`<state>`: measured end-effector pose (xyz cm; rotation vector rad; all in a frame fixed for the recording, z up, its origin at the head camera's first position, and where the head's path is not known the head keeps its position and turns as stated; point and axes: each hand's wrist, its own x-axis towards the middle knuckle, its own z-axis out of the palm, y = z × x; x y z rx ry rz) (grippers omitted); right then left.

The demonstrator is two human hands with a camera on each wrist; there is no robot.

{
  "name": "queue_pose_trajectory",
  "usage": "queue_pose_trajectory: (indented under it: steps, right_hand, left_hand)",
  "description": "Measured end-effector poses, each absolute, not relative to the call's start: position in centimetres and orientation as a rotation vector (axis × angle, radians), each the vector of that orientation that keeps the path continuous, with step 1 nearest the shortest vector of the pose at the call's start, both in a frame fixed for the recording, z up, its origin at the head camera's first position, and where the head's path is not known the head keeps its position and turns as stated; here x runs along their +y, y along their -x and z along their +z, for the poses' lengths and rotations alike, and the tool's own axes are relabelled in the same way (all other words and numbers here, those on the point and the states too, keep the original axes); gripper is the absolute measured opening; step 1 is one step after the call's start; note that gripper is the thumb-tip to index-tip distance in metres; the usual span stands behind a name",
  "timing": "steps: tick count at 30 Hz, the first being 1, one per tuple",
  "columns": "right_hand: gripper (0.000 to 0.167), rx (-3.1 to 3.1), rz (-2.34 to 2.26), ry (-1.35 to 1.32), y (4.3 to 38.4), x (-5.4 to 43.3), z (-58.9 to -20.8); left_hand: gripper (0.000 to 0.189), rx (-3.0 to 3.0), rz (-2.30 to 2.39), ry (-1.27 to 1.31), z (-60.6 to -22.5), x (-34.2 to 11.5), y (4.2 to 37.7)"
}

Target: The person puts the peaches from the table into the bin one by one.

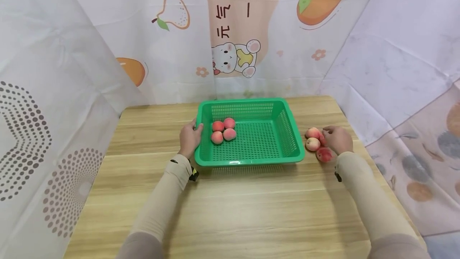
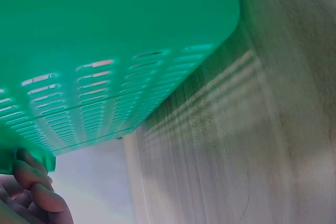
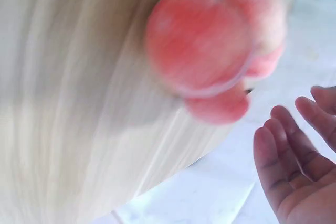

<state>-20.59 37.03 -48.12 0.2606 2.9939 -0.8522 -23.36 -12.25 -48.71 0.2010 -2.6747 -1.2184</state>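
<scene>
A green plastic basket (image 1: 251, 162) with slotted walls stands on the wooden table, and several peaches (image 1: 229, 134) sit together in its left part. My left hand (image 1: 189, 139) grips the basket's left rim; in the left wrist view its curled fingers (image 2: 44, 198) hold the rim's edge beside the slotted wall. To the basket's right, more peaches (image 1: 312, 144) lie in a cluster on the table. My right hand (image 1: 338, 140) is over the right side of that cluster. The right wrist view shows its fingers (image 3: 266, 148) spread and holding nothing, a little apart from the blurred peaches (image 3: 197, 40).
The wooden table (image 1: 251, 211) reaches back to a white curtain (image 1: 172, 71) printed with fruit and a cartoon figure. Similar cloth hangs along the left and right sides. The table's right edge runs close by the loose peaches.
</scene>
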Motion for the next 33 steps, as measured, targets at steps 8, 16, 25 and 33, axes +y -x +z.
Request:
queue_pose_trajectory:
  steps: [8, 16, 25, 33]
  right_hand:
    - [0.045, 3.022, -0.684, -0.165, 20.9, 38.4, -49.1]
    - [0.048, 2.854, -0.871, -0.190, 20.2, 38.9, -50.1]
    - [0.050, 2.837, -0.830, -0.191, 19.9, 38.9, -50.8]
    - [0.064, 2.770, -0.922, -0.356, 20.1, 39.3, -51.0]
  left_hand:
    - [0.047, -2.678, -1.224, -0.225, -48.7, -12.6, 23.1]
    - [0.048, -2.695, -1.217, -0.178, -48.9, -12.5, 23.3]
    - [0.047, -2.684, -1.216, -0.149, -48.9, -12.6, 23.3]
    - [0.048, -2.694, -1.243, -0.147, -48.7, -12.6, 23.1]
